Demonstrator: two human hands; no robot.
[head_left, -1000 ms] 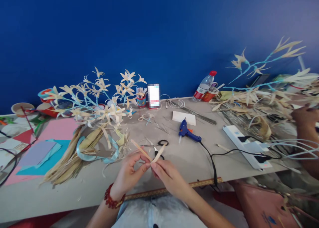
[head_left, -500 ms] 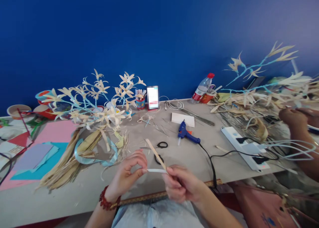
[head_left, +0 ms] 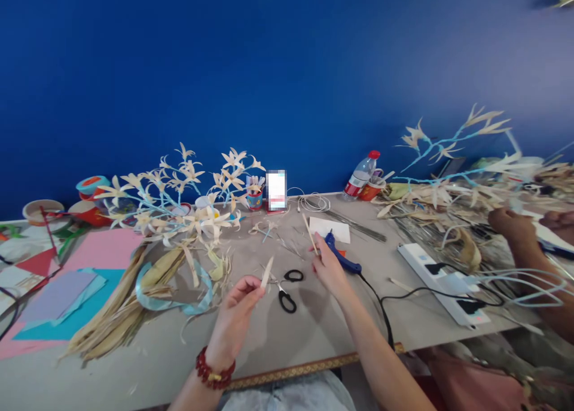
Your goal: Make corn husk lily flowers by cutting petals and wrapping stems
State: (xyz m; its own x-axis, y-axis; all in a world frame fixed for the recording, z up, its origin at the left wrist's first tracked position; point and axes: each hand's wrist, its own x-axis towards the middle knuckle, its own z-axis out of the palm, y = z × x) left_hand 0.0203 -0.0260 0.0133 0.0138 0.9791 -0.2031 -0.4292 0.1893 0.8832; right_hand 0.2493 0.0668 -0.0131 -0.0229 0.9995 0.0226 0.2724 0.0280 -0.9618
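My left hand (head_left: 240, 303) pinches a pale, pointed strip of corn husk (head_left: 268, 271) upright between thumb and fingertips, left of the scissors (head_left: 287, 301) with black handles. Farther forward, my right hand (head_left: 330, 266) is closed on a thin tan strip (head_left: 309, 233) that points up and away. Just beside that hand lies a blue glue gun (head_left: 344, 260), partly covered by the fingers; I cannot tell whether they touch it. A white card (head_left: 341, 230) is behind the gun.
Husk flowers on blue stems (head_left: 179, 183) and a husk bundle (head_left: 116, 315) spread to the left. At right are a power strip (head_left: 442, 285) with cables, a tilted bottle (head_left: 361, 174) and a co-worker's hand (head_left: 513, 228). A phone (head_left: 276, 191) leans near the wall.
My hands have come apart. The right one has moved forward with the tan strip to beside the glue gun; the left keeps the pale husk piece, now turned upright.
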